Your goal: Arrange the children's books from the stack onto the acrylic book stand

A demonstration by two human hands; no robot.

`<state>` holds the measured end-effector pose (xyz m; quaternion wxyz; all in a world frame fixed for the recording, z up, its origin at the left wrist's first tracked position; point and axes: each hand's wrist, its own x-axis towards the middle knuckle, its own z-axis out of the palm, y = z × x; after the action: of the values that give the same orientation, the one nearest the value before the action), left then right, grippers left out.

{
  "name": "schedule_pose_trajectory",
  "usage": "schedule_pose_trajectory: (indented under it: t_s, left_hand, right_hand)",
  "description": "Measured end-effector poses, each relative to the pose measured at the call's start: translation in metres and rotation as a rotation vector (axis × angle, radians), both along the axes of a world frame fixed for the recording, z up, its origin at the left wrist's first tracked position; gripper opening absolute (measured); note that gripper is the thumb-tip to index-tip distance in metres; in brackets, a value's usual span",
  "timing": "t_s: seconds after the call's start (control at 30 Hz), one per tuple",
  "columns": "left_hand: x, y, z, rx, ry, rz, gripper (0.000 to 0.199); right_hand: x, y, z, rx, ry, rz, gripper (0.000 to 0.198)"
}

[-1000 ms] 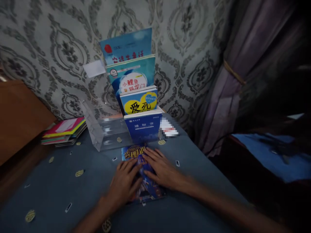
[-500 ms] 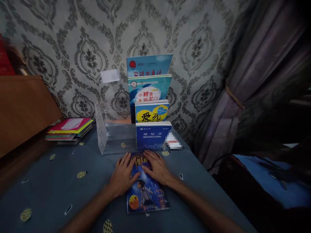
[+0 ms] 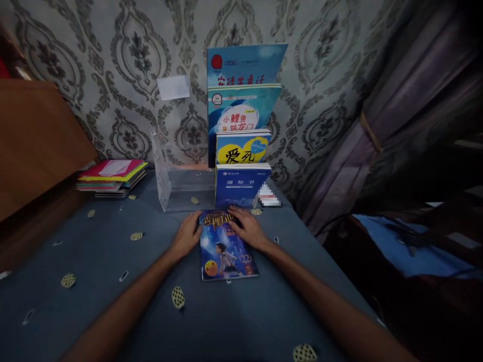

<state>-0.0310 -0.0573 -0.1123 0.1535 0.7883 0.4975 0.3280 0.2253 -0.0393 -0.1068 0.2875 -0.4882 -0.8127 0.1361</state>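
A blue paperback book (image 3: 226,251) lies flat on the dark tablecloth, its cover showing a cartoon boy and gold lettering. My left hand (image 3: 187,234) rests along its upper left edge, fingers stretched forward and the thumb beside the cover. Over the upper right corner lies my right hand (image 3: 248,229), with fingers extended and covering part of the title. Just beyond my fingertips, a clear acrylic rack (image 3: 181,198) holds upright books in stepped rows: a dark blue booklet (image 3: 241,188), a yellow-and-blue book (image 3: 243,149), a teal book (image 3: 245,108) and a taller blue book (image 3: 247,63).
To the left, a stack of colourful thin books (image 3: 113,173) sits near a brown wooden box or cabinet (image 3: 33,125). The patterned tablecloth (image 3: 151,306) ends at a right edge, past which hang a tied curtain (image 3: 339,156) and a blue cloth (image 3: 411,256).
My left hand has slid left off the cover to the book's edge, while my right hand has shifted slightly toward the right side. The camera view has tilted down.
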Motion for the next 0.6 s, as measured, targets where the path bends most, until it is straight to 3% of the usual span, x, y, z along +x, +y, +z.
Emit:
schedule_pose_trajectory:
  t_s: [0.4, 0.5, 0.6]
  left_hand:
    - [0.009, -0.009, -0.002, 0.020, -0.052, 0.070, 0.043]
    - [0.010, -0.006, 0.004, -0.124, -0.281, 0.028, 0.045]
    - [0.014, -0.005, 0.011, -0.339, -0.682, 0.022, 0.048]
  right_hand:
    - [-0.007, -0.012, 0.004, 0.018, -0.102, -0.059, 0.047]
    - [-0.010, -0.014, 0.002, 0.012, -0.112, -0.076, 0.048]
    - [-0.009, -0.015, 0.002, -0.004, -0.100, -0.077, 0.050]
